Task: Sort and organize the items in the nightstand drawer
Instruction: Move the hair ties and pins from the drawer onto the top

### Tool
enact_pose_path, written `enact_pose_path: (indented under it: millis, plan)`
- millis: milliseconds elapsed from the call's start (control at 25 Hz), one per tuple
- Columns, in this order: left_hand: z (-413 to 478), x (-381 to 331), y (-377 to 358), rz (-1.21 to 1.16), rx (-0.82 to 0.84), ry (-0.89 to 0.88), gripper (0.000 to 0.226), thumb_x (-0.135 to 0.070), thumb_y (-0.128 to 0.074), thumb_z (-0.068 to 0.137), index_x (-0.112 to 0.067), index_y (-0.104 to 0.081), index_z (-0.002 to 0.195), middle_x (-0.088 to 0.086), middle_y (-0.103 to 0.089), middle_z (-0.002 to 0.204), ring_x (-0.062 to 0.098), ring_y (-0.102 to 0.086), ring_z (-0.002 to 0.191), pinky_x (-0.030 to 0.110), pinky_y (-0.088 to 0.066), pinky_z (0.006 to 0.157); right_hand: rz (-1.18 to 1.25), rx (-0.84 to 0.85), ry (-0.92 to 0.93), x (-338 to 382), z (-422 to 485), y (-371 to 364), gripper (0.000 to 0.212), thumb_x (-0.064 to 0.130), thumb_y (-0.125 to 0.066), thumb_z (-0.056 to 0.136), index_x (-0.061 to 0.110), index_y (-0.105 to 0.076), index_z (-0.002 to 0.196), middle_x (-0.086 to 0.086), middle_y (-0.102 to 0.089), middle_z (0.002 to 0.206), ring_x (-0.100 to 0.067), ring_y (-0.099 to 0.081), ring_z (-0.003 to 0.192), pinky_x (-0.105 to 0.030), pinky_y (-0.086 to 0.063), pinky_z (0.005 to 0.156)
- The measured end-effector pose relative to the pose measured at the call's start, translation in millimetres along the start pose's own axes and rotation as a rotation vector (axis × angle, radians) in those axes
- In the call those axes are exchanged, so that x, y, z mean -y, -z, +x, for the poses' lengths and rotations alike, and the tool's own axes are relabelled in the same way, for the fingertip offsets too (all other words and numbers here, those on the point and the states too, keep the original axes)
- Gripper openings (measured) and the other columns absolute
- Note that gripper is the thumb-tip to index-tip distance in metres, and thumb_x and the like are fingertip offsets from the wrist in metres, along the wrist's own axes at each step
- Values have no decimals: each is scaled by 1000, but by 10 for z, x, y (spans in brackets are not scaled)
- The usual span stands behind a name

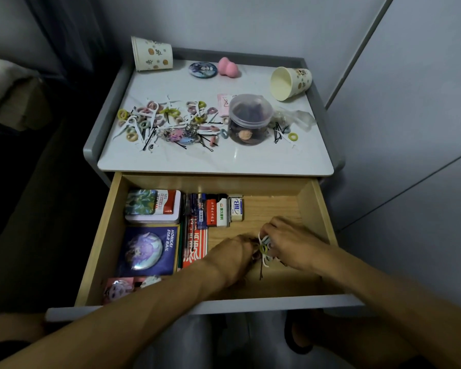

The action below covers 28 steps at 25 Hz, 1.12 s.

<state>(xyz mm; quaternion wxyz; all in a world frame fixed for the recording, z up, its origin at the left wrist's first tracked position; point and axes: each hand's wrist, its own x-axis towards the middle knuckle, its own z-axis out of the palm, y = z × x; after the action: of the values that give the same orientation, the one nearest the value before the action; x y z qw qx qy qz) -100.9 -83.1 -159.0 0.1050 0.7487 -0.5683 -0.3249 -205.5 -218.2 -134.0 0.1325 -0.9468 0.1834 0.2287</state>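
The nightstand drawer (317,209) is pulled fully open. A cluster of hair ties (265,247), mixed with white floss picks and dark bobby pins, lies on the drawer floor in its front right part. The left hand (237,251) and the right hand (285,241) meet over this cluster. The grip of each hand is clamped on it, with the fingers curled round the loops from opposite sides.

In the drawer's rear left corner sits a tin box (155,217). A badge card (147,250) marked "HONKAI STAR RAIL" lies in front of the tin. A row of lighters (214,209) and an eraser (236,206) stand along the drawer's rear wall, beside the tin. A red packet (196,246) lies beside the card.

Above the drawer, the nightstand top (216,161) carries a scattered pile of hair ties (165,121), a clear plastic jar (250,121), a pink makeup sponge (228,67), a round badge (202,69), and two paper cups (152,53) lying on their sides.
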Motion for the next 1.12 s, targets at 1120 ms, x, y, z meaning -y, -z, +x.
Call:
enact_pose_path:
  millis: [1120]
  plan:
    - [0,286,-11,14,-127,-18,23,-10,-59,93,-20,-60,113,0,-60,114,12,-61,99,27,-52,90,-455,-47,176,91,-23,-6,50,6,-50,96,9,-34,143,-14,-53,129,-27,-56,115,-37,-46,95]
